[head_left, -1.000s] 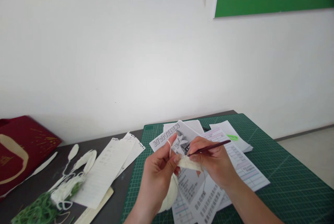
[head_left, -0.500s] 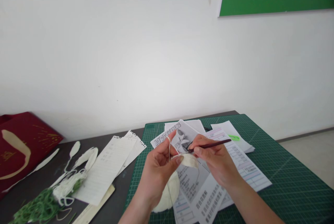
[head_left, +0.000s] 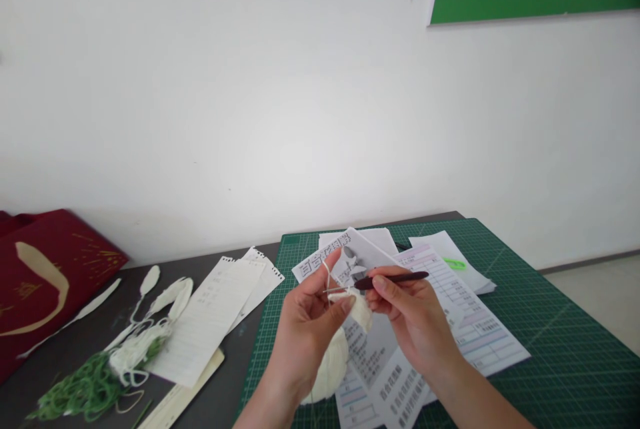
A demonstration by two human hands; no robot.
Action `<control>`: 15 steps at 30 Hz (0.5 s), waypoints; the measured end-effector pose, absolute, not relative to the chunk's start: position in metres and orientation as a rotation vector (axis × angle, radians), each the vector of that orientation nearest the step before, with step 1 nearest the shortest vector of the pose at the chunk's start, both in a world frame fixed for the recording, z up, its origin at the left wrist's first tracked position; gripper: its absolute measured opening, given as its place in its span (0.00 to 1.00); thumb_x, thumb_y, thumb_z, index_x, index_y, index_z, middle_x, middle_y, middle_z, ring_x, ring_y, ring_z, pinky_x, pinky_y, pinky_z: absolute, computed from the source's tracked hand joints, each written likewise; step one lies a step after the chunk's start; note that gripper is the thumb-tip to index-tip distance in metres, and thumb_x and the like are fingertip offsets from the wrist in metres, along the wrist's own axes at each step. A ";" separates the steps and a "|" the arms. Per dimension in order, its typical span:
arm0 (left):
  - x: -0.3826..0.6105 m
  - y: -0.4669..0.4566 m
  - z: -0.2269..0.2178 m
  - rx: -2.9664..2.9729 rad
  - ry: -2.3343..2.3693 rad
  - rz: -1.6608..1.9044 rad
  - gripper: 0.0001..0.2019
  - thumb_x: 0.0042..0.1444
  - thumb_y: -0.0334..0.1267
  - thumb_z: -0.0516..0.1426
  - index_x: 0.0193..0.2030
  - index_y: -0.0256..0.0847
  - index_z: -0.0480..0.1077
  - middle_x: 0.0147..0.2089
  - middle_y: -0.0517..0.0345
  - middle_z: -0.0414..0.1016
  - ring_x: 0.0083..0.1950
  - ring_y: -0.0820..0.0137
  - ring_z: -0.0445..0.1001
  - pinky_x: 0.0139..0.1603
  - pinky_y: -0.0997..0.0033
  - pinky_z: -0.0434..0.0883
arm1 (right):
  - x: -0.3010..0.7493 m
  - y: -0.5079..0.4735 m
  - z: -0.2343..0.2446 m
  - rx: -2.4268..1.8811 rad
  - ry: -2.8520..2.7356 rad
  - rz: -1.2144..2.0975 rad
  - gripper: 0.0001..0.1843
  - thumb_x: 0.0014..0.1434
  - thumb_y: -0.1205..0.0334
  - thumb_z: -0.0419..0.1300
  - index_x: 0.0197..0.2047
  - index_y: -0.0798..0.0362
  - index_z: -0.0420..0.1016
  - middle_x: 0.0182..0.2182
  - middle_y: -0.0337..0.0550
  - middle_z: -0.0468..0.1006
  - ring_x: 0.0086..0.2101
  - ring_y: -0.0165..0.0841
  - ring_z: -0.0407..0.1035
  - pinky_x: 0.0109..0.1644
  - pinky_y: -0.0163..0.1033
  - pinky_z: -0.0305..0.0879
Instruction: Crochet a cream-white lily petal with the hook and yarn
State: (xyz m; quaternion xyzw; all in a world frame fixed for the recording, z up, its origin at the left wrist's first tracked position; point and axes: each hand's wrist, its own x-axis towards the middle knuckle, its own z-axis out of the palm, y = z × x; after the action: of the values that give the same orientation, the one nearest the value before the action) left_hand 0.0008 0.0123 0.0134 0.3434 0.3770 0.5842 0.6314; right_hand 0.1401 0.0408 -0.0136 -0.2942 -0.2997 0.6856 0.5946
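My left hand [head_left: 313, 325] pinches a small cream crochet piece [head_left: 361, 312] between thumb and fingers, and a strand of yarn loops over its raised index finger. In my right hand [head_left: 407, 312] is a crochet hook [head_left: 395, 279] with a dark handle, gripped like a pencil. Its thin metal shaft points left and meets the top edge of the crochet piece by my left fingertips. Below my left hand, a ball of cream yarn [head_left: 330, 372] rests on the printed sheets, partly hidden by the wrist.
Printed papers [head_left: 493, 335] lie on a green cutting mat [head_left: 560, 342], with a bright green clip-like item [head_left: 455, 264] at the right. Leftward are handwritten sheets [head_left: 210, 315], green yarn [head_left: 83, 389], white crocheted pieces [head_left: 175, 295] and a dark red bag [head_left: 50, 269].
My right hand has turned the hook, so its shaft now reaches further left past the piece. The crochet piece hangs tilted lower. The whole view has shifted slightly.
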 end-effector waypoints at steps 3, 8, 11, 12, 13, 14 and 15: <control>0.001 0.011 0.014 0.753 0.823 1.369 0.28 0.48 0.29 0.66 0.57 0.49 0.71 0.40 0.57 0.81 0.45 0.67 0.76 0.48 0.69 0.71 | 0.139 0.040 -0.014 -0.652 -0.650 1.597 0.10 0.44 0.61 0.73 0.31 0.55 0.83 0.20 0.40 0.82 0.22 0.26 0.74 0.28 0.27 0.72; 0.003 0.010 0.010 0.722 0.836 1.427 0.29 0.48 0.28 0.66 0.58 0.49 0.70 0.36 0.58 0.82 0.37 0.70 0.77 0.41 0.72 0.72 | 0.140 0.039 -0.013 -0.661 -0.672 1.572 0.09 0.45 0.61 0.73 0.31 0.55 0.83 0.21 0.41 0.83 0.23 0.27 0.76 0.30 0.27 0.74; 0.005 0.011 0.007 0.695 0.846 1.454 0.28 0.48 0.27 0.66 0.57 0.50 0.71 0.35 0.59 0.82 0.37 0.71 0.77 0.41 0.73 0.72 | 0.142 0.039 -0.013 -0.695 -0.735 1.516 0.09 0.46 0.60 0.72 0.31 0.55 0.83 0.21 0.41 0.83 0.23 0.27 0.76 0.31 0.27 0.74; 0.005 0.011 0.007 0.693 0.834 1.456 0.28 0.48 0.27 0.66 0.56 0.50 0.71 0.36 0.59 0.82 0.38 0.71 0.77 0.41 0.73 0.72 | 0.142 0.039 -0.013 -0.702 -0.748 1.505 0.09 0.47 0.60 0.72 0.32 0.54 0.83 0.21 0.41 0.83 0.23 0.27 0.76 0.32 0.27 0.74; 0.006 0.012 0.007 0.696 0.817 1.456 0.27 0.48 0.27 0.65 0.56 0.51 0.72 0.36 0.59 0.82 0.39 0.70 0.77 0.42 0.73 0.72 | 0.143 0.039 -0.013 -0.705 -0.757 1.501 0.08 0.48 0.60 0.72 0.32 0.54 0.83 0.21 0.40 0.83 0.23 0.26 0.76 0.32 0.27 0.74; 0.006 0.012 0.008 0.704 0.799 1.451 0.27 0.49 0.27 0.65 0.55 0.52 0.72 0.36 0.59 0.81 0.39 0.71 0.77 0.42 0.74 0.72 | 0.143 0.039 -0.013 -0.708 -0.760 1.502 0.08 0.48 0.59 0.72 0.33 0.53 0.83 0.22 0.40 0.83 0.24 0.26 0.76 0.32 0.27 0.74; 0.007 0.012 0.008 0.713 0.784 1.446 0.26 0.49 0.27 0.65 0.55 0.53 0.73 0.35 0.59 0.81 0.38 0.71 0.77 0.41 0.74 0.72 | 0.143 0.040 -0.013 -0.713 -0.764 1.503 0.08 0.48 0.59 0.71 0.33 0.53 0.83 0.22 0.40 0.83 0.24 0.26 0.76 0.32 0.27 0.74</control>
State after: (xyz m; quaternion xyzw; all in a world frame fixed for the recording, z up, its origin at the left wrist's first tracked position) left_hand 0.0067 0.0122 0.0081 0.3107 0.3417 0.6301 0.6242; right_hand 0.1430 0.0396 -0.0132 -0.3087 -0.3308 0.6511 0.6094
